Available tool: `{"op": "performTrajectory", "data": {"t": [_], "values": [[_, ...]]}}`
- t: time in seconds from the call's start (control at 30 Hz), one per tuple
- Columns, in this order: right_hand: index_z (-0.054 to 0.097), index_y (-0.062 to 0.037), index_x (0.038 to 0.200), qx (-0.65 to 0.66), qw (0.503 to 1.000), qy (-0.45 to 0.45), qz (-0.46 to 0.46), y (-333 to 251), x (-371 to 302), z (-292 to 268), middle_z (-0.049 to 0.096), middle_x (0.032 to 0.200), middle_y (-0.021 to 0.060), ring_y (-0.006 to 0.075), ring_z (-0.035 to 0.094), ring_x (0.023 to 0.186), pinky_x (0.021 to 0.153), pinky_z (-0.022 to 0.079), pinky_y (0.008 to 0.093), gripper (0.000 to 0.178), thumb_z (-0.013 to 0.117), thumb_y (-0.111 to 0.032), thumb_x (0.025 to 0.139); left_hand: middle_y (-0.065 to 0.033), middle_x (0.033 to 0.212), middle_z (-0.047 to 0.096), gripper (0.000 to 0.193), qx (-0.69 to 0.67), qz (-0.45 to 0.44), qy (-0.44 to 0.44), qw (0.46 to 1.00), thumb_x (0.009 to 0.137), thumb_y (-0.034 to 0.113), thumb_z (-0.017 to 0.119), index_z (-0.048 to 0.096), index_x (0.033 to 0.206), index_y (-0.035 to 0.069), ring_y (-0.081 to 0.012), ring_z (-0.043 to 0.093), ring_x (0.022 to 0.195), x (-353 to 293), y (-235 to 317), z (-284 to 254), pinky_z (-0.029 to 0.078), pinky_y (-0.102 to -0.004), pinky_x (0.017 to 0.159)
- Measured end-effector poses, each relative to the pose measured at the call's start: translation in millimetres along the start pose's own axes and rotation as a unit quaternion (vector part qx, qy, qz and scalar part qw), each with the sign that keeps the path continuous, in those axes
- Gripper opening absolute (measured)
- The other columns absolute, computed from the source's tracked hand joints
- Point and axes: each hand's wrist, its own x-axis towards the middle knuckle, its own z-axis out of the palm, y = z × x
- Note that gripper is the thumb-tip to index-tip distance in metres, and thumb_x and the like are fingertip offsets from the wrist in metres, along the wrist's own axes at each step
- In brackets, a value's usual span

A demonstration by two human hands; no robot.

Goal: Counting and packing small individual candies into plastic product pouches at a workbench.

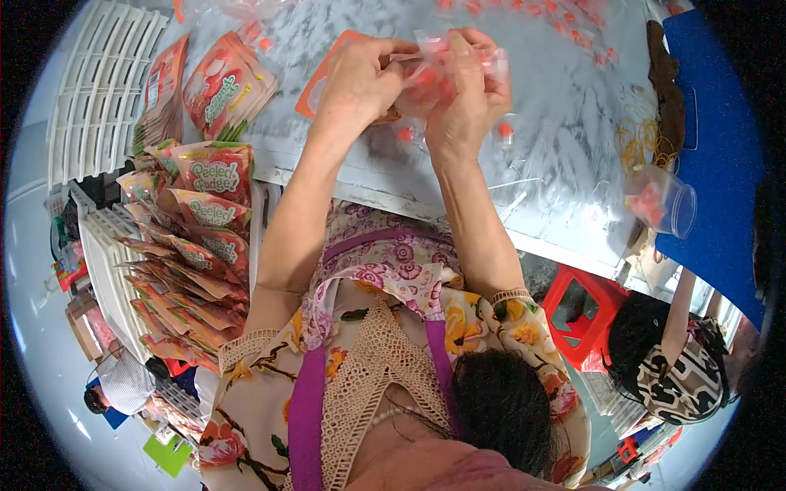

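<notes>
Both my hands are raised over the metal table, closed around see-through plastic with red pieces in it, which look like wrapped red candies [424, 79]. My left hand [357, 82] pinches the plastic at its left side, thumb and fingers together. The fingers of my right hand [468, 94] are curled round more of it on the right. A flat pouch with an orange edge [315, 92] lies on the table beside my left hand, partly hidden by it. Single wrapped candies lie below the hands, one red candy [505, 130] near my right wrist.
Many loose red candies [565, 24] are scattered at the table's far side. Stacked printed pouches [225, 86] lie at the left, above a crate packed with filled pouches [205, 213]. A clear plastic cup [675, 204] and rubber bands [643, 143] are at the right; a red stool [583, 315] stands below.
</notes>
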Motion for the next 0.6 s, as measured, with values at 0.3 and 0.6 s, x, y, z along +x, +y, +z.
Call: {"op": "performTrajectory", "data": {"t": [0.3, 0.6], "values": [[0.059, 0.0002, 0.112, -0.039, 0.999, 0.02, -0.031, -12.3, -1.2, 1.1, 0.064, 0.094, 0.0036, 0.01, 0.058, 0.088, 0.077, 0.047, 0.0245, 0.027, 0.066, -0.008, 0.087, -0.0088, 0.061, 0.062, 0.035, 0.044, 0.149, 0.053, 0.986, 0.08, 0.0, 0.048, 0.068, 0.109, 0.002, -0.0157, 0.06, 0.046, 6.8, -19.4, 5.6, 0.048, -0.0311, 0.045], [0.057, 0.0006, 0.119, -0.166, 0.984, 0.003, -0.068, -16.5, 5.7, 4.5, 0.065, 0.103, 0.0108, 0.0181, 0.061, 0.092, 0.079, 0.049, 0.0316, 0.032, 0.059, -0.008, 0.089, -0.0146, 0.102, 0.066, 0.038, 0.174, 0.286, 0.056, 0.941, 0.079, 0.001, 0.056, 0.066, 0.115, 0.008, -0.0221, 0.066, 0.076, -1.7, -4.3, 4.9, 0.052, -0.0317, 0.07]]}}
